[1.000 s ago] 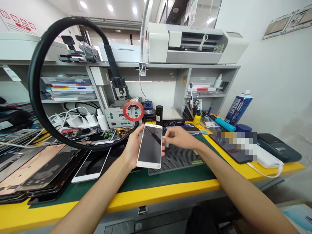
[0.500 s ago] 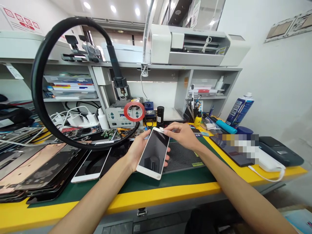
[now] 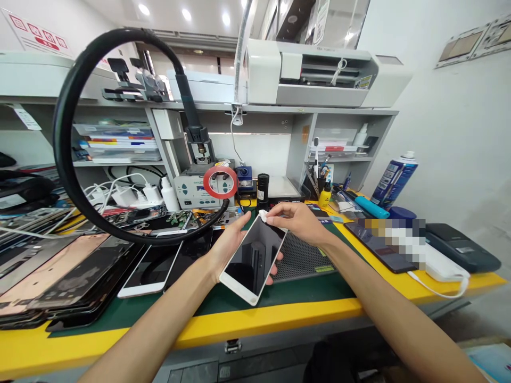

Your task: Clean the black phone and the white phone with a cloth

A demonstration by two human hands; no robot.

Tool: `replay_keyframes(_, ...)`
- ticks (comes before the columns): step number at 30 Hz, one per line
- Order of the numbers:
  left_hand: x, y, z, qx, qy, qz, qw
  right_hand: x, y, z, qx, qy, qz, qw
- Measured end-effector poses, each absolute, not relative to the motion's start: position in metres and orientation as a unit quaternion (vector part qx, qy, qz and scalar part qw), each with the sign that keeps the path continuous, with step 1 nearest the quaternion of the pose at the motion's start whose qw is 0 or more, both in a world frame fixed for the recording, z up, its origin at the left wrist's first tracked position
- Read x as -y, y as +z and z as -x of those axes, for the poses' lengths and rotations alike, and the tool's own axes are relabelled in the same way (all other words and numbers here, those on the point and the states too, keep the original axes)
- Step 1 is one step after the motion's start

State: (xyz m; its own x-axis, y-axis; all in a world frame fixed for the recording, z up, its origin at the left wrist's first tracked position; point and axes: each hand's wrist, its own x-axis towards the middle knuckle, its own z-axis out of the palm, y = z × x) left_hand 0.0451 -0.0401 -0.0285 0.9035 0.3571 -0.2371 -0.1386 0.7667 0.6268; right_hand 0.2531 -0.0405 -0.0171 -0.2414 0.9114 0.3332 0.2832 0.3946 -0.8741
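Note:
A white-framed smartphone [image 3: 253, 260] with a dark, reflective screen lies tilted in my left hand [image 3: 227, 239]. The thumb runs along its left edge and the fingertips show past its right edge. My right hand [image 3: 297, 221] pinches a small white wad [image 3: 263, 215], perhaps tissue or cotton, against the phone's top end. Beneath the phone is a dark perforated mat [image 3: 301, 255] on the green work surface [image 3: 319, 292]. Another white-framed phone [image 3: 149, 271] lies flat to the left of my left forearm.
Stacked phone screens and frames [image 3: 75, 276] fill the left side. A thick black hose [image 3: 66, 165] loops above them. Red tape [image 3: 220, 182] hangs by the grey station [image 3: 189, 191]. A dark tablet [image 3: 379, 247], a white power strip [image 3: 443, 260] and a blue spray can [image 3: 393, 181] stand right.
The phone has turned slightly and its lower end has come a little nearer to me. My right hand has shifted slightly, with the white wad still at the phone's top.

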Motion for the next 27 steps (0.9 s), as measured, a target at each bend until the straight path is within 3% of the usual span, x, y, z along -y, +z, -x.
replay_keyframes(17,0.042,-0.033,-0.051,-0.217,0.177,-0.259,0.924,0.062,-0.022,-0.220,0.817,0.067,0.395,0.415)
replay_keyframes(27,0.039,-0.032,-0.050,-0.259,0.320,-0.248,0.877,0.077,-0.035,-0.197,0.886,0.077,0.280,0.362)
